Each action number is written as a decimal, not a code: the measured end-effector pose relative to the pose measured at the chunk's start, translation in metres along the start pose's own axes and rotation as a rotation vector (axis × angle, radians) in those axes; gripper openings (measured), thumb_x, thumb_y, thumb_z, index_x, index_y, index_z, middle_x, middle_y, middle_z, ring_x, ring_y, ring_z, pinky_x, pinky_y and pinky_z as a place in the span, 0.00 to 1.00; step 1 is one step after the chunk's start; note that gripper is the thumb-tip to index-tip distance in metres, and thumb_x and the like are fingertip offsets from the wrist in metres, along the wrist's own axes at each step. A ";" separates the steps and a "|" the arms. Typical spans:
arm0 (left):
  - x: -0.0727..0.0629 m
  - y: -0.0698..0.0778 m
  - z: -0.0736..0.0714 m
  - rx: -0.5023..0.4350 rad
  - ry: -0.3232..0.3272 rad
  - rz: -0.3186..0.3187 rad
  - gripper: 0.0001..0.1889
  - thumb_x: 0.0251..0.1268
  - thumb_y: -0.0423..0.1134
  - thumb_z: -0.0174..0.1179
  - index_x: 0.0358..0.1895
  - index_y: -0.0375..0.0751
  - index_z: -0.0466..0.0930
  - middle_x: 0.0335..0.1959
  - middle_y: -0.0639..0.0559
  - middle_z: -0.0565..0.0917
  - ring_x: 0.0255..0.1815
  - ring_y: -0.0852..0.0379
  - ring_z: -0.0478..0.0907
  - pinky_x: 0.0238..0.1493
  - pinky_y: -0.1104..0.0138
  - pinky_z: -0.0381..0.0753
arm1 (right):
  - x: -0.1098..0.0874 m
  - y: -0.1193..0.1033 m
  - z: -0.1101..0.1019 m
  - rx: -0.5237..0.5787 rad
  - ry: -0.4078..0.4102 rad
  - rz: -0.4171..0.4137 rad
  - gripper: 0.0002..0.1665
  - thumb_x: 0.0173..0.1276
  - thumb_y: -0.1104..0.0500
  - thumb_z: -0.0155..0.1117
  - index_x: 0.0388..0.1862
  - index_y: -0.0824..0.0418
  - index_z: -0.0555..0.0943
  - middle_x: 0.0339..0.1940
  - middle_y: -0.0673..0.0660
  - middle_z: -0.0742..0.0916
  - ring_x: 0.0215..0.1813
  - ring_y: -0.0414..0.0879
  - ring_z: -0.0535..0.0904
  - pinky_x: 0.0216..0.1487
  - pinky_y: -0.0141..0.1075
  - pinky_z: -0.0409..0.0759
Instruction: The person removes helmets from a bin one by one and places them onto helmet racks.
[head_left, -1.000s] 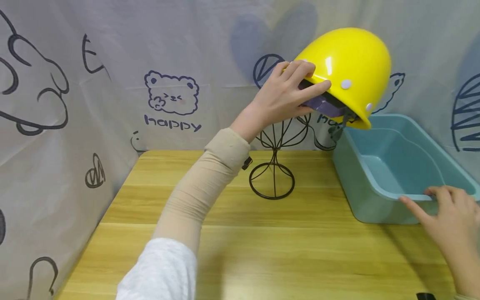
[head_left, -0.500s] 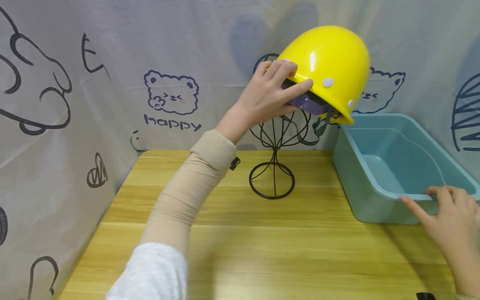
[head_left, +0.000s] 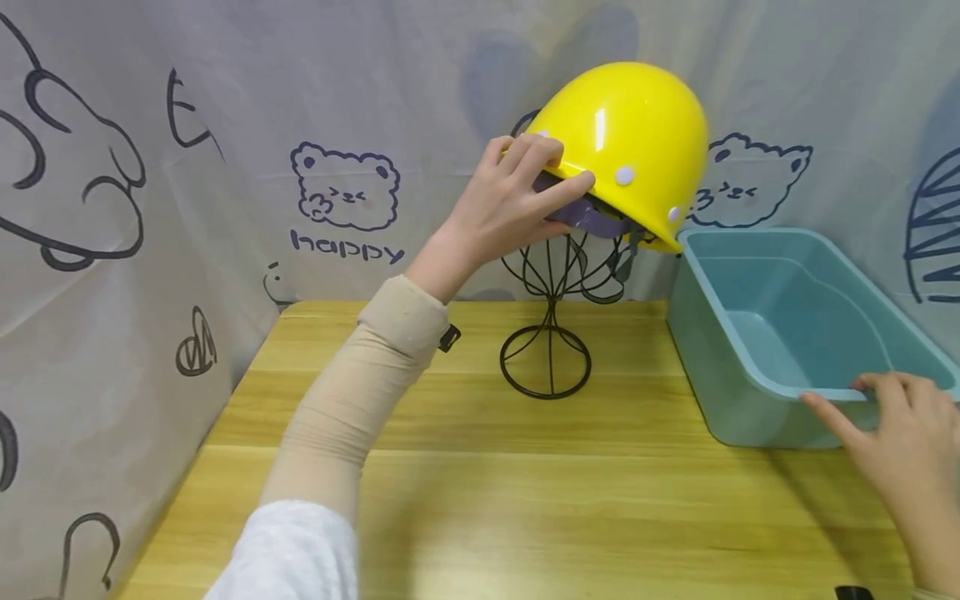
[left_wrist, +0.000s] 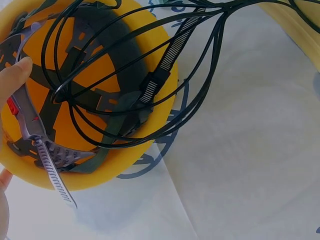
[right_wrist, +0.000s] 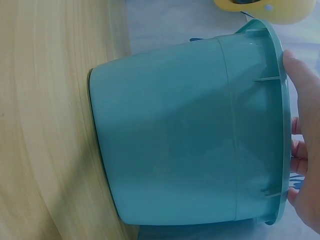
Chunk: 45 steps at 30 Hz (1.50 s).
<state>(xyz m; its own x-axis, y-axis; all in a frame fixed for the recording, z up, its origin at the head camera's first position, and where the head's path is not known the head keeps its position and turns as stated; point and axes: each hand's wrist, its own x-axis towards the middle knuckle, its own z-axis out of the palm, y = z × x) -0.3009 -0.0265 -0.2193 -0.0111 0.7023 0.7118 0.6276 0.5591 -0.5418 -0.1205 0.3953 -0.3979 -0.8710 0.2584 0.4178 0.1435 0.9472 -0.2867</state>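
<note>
My left hand (head_left: 510, 196) grips the brim of a yellow hard hat (head_left: 626, 121), fingers over the edge and thumb beneath. The hat tilts over a black wire stand (head_left: 551, 310) that stands on the table. From below, in the left wrist view, the stand's looped wires (left_wrist: 216, 55) cross in front of the hat's opening, showing its dark webbing and purple headband (left_wrist: 34, 122). A dark strap (head_left: 611, 293) hangs from the hat beside the stand. At the right, my right hand (head_left: 907, 442) holds the near rim of a blue-green plastic bin (head_left: 761, 417), thumb outside, fingers inside.
The wooden table (head_left: 487, 500) runs up to a pale cloth backdrop (head_left: 442, 100) with printed drawings. Another stretch of cloth borders the table's left side. The bin stands at the table's right, close to the stand.
My left hand has carried the hard hat leftward from near the bin to above the wire stand, lowering slightly at the end. My right hand stays at the bin's rim.
</note>
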 end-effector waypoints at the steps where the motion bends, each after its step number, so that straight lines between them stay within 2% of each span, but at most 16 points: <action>1: -0.001 0.000 -0.001 -0.001 0.006 0.000 0.23 0.63 0.62 0.58 0.55 0.58 0.71 0.49 0.45 0.71 0.53 0.45 0.69 0.51 0.53 0.72 | 0.000 0.000 0.000 -0.002 -0.003 0.001 0.49 0.62 0.27 0.55 0.53 0.72 0.70 0.58 0.77 0.68 0.61 0.74 0.59 0.65 0.66 0.54; 7: -0.009 -0.001 -0.007 -0.014 0.043 0.003 0.22 0.61 0.60 0.62 0.54 0.57 0.71 0.47 0.44 0.70 0.51 0.45 0.69 0.49 0.52 0.73 | 0.000 0.000 0.002 -0.010 -0.017 0.012 0.51 0.62 0.24 0.52 0.54 0.72 0.68 0.59 0.77 0.67 0.62 0.74 0.58 0.66 0.66 0.52; 15: -0.021 0.004 -0.009 -0.008 0.101 -0.004 0.19 0.61 0.58 0.63 0.50 0.56 0.71 0.44 0.45 0.69 0.47 0.45 0.69 0.45 0.52 0.73 | -0.001 0.004 0.002 0.002 0.013 -0.013 0.47 0.63 0.28 0.57 0.52 0.73 0.71 0.57 0.78 0.70 0.60 0.73 0.61 0.63 0.64 0.56; 22: -0.035 0.012 -0.006 0.018 0.169 -0.006 0.19 0.61 0.57 0.63 0.49 0.56 0.71 0.42 0.45 0.69 0.44 0.45 0.70 0.40 0.53 0.73 | 0.000 0.005 0.001 0.018 0.032 -0.025 0.50 0.64 0.26 0.53 0.51 0.74 0.71 0.57 0.79 0.69 0.61 0.72 0.61 0.65 0.64 0.55; 30: -0.048 0.020 0.000 0.036 0.217 0.010 0.18 0.61 0.53 0.64 0.50 0.57 0.71 0.42 0.46 0.71 0.45 0.45 0.72 0.42 0.53 0.75 | -0.001 0.005 0.001 0.034 0.015 -0.008 0.49 0.65 0.27 0.52 0.52 0.74 0.70 0.58 0.78 0.68 0.62 0.71 0.60 0.65 0.64 0.53; 36: -0.057 0.026 0.003 0.034 0.201 0.025 0.20 0.60 0.54 0.65 0.51 0.57 0.70 0.43 0.46 0.71 0.46 0.45 0.72 0.44 0.53 0.76 | -0.002 0.004 0.001 0.032 0.020 -0.007 0.50 0.65 0.26 0.49 0.53 0.75 0.69 0.58 0.78 0.68 0.62 0.71 0.59 0.65 0.64 0.53; 43: -0.074 0.036 0.011 0.017 0.200 0.001 0.27 0.50 0.57 0.72 0.50 0.57 0.71 0.42 0.46 0.70 0.46 0.45 0.71 0.44 0.53 0.75 | -0.001 0.003 0.001 0.042 0.031 -0.029 0.51 0.65 0.25 0.49 0.52 0.75 0.69 0.58 0.78 0.68 0.61 0.71 0.60 0.64 0.64 0.53; 45: -0.078 0.039 0.014 0.031 0.201 0.002 0.27 0.50 0.57 0.72 0.51 0.57 0.70 0.43 0.46 0.69 0.45 0.45 0.71 0.44 0.53 0.74 | -0.001 0.003 0.002 0.051 0.036 -0.034 0.50 0.65 0.26 0.49 0.51 0.75 0.69 0.57 0.78 0.68 0.60 0.71 0.60 0.63 0.64 0.53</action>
<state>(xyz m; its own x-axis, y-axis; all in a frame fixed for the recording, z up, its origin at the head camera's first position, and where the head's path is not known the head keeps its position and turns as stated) -0.2865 -0.0528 -0.3025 0.1475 0.6029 0.7841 0.6033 0.5734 -0.5544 -0.1203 0.3974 -0.4006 -0.8575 0.2339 0.4583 0.0892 0.9448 -0.3154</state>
